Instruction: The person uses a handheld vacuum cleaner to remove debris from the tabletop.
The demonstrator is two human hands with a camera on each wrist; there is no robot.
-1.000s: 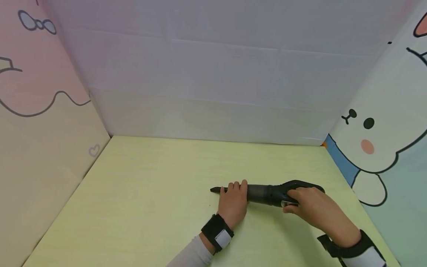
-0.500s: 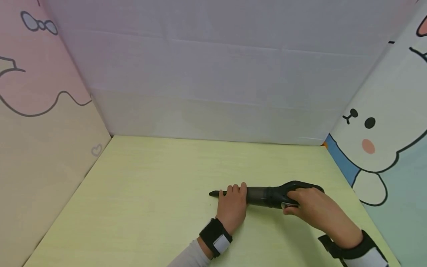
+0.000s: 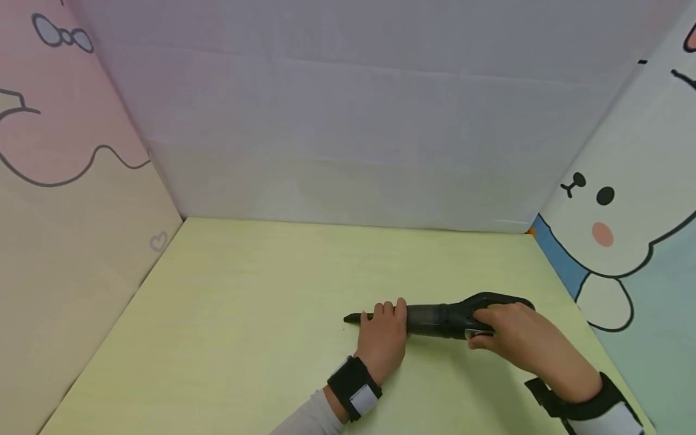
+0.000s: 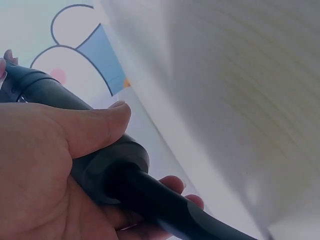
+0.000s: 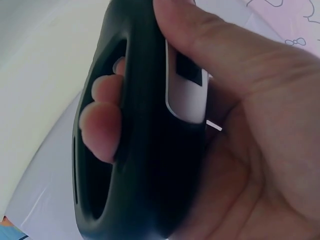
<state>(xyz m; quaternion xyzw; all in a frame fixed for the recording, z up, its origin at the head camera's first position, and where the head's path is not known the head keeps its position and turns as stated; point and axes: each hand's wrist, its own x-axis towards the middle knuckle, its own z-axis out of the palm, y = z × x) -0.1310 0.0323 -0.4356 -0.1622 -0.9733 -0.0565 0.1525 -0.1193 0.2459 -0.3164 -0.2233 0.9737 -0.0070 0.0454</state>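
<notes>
A black handheld vacuum cleaner (image 3: 429,320) is held level above the table, its narrow nozzle (image 3: 352,318) pointing left. My left hand (image 3: 383,338) grips its front end; in the left wrist view the thumb (image 4: 102,127) lies along the barrel while fingertips show beneath the nozzle's base. Round the rear handle, my right hand (image 3: 513,335) is wrapped. In the right wrist view, fingertips (image 5: 102,130) come through the handle's opening, and the thumb (image 5: 185,25) presses near a silver panel (image 5: 187,90) on the body.
The pale yellow table (image 3: 244,290) spreads under both hands. Behind it stands a plain whitish wall panel (image 3: 348,121). Cartoon-printed panels (image 3: 65,241) close off the left and right sides. Black straps (image 3: 354,386) circle both wrists.
The vacuum's nozzle and the left hand have dipped slightly toward me over the second. Both hands keep their hold, and the right hand has shifted a little rightward in view.
</notes>
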